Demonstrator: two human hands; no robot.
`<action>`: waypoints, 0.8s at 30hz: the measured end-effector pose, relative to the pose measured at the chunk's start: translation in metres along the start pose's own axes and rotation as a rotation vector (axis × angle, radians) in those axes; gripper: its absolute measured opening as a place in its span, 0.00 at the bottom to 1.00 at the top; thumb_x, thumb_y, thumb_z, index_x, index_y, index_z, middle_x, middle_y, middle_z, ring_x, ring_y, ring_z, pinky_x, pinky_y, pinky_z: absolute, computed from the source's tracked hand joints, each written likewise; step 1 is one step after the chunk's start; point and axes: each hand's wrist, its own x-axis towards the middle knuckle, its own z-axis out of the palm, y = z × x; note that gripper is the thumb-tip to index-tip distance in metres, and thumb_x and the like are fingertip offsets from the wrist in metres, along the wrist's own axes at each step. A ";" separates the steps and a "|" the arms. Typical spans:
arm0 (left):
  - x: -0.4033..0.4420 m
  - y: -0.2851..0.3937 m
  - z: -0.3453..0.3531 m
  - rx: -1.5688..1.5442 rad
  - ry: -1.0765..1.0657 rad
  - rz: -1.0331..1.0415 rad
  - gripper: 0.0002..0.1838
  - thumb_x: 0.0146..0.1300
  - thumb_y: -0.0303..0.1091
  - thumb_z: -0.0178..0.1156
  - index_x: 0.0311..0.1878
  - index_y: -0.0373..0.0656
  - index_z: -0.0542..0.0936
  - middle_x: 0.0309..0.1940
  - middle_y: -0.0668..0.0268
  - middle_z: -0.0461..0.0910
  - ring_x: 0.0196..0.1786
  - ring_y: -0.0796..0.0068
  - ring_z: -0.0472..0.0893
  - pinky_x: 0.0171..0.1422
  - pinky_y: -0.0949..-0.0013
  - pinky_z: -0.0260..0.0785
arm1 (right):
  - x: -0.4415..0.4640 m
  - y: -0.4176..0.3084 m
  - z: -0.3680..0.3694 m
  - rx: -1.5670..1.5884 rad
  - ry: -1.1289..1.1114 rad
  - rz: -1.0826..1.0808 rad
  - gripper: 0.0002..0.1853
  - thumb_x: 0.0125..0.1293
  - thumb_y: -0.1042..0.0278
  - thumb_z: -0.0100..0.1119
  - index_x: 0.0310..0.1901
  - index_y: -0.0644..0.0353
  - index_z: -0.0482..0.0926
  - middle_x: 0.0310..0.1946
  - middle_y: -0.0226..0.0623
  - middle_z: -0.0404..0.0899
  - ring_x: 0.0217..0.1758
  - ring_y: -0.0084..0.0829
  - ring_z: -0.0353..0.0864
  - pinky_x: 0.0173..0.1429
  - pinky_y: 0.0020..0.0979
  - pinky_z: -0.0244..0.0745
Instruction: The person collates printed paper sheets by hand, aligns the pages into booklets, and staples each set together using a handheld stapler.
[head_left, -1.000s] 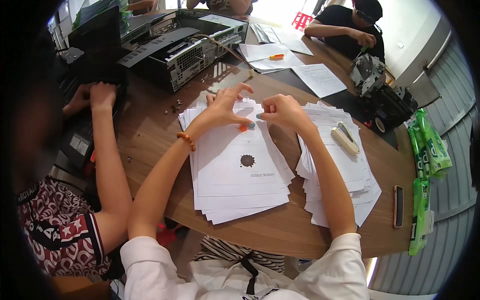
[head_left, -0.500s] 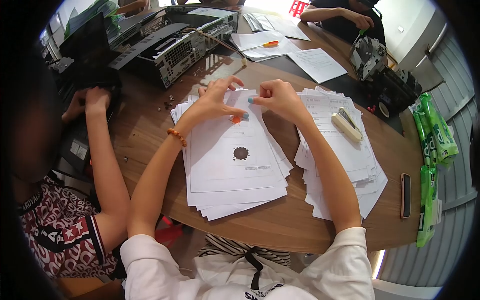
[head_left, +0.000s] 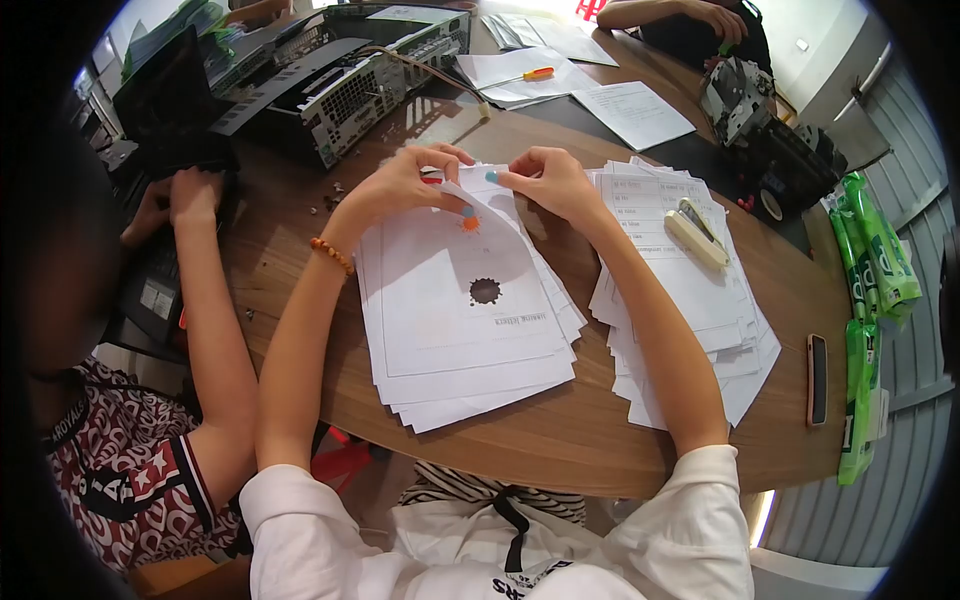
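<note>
A pile of printed sheets (head_left: 450, 330) lies on the wooden table, its top page showing a dark blot and a small orange figure. At the pile's far edge my left hand (head_left: 405, 187) pinches the top sheet, whose far part curls upward. My right hand (head_left: 550, 182) has thumb and fingers pressed together at the far right corner of the same pile, on the paper there. Right of it is a second stack of sheets (head_left: 680, 290), under my right forearm, with a cream stapler (head_left: 697, 238) lying on top.
An opened computer case (head_left: 370, 95) stands at the back left, small screws near it. A person's hands (head_left: 190, 195) rest on a laptop at left. Loose papers, a screwdriver (head_left: 538, 73), a dismantled machine (head_left: 745, 110), a phone (head_left: 817, 380) and green packs (head_left: 858, 390) lie farther off.
My left hand has drawn slightly left and lifted the far edge of the top sheet, which now bends. My right hand stays near the corner. The view has shifted a little.
</note>
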 end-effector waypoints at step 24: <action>-0.011 -0.014 -0.020 -0.491 -0.165 0.113 0.08 0.45 0.19 0.61 0.24 0.40 0.73 0.29 0.65 0.79 0.38 0.77 0.76 0.44 0.76 0.68 | -0.004 0.007 0.012 0.119 0.059 -0.015 0.15 0.41 0.62 0.68 0.28 0.65 0.80 0.24 0.41 0.80 0.28 0.28 0.80 0.36 0.26 0.74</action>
